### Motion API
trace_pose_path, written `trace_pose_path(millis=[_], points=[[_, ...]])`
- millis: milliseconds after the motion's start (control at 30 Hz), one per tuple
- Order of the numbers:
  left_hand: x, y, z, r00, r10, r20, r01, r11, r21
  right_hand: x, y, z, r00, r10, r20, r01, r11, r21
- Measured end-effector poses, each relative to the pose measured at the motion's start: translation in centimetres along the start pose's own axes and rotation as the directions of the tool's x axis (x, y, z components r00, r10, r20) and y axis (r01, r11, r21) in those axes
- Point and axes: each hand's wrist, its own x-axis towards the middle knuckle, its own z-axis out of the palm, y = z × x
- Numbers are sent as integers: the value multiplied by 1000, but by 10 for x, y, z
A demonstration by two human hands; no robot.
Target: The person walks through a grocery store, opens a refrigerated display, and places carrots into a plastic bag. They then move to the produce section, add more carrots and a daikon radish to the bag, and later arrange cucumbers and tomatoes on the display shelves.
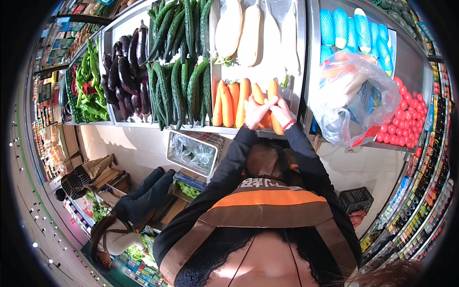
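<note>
Orange carrots [226,105] lie side by side, lengthwise, at the near edge of the metal display bin in front of me. My left hand [256,112] is closed over a carrot [258,92], its fingers bent round the upper part. Close beside it, almost touching, my right hand [282,111] grips the rightmost carrot [273,87], whose two ends stick out past my fingers. A red band circles my right wrist. The undersides of both hands are hidden. Behind the carrots lie large white radishes [249,36].
Cucumbers [179,86], eggplants [126,71] and green peppers [88,86] fill the bins leftward. To the right are a clear plastic bag [351,103], blue-netted produce [341,27] and red tomatoes [406,119]. A white crate [192,155] stands below; another person [126,225] bends over greens.
</note>
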Motion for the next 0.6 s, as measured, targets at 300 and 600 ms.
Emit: trace_pose_path(millis=[300,600], points=[[24,-8,-104,885,60,-461,122,927,356,29,26,108,904,289,314,-396,843,364],[47,-70,-88,748,489,-450,121,566,816,-2,82,66,998,26,53,2,880,-475]])
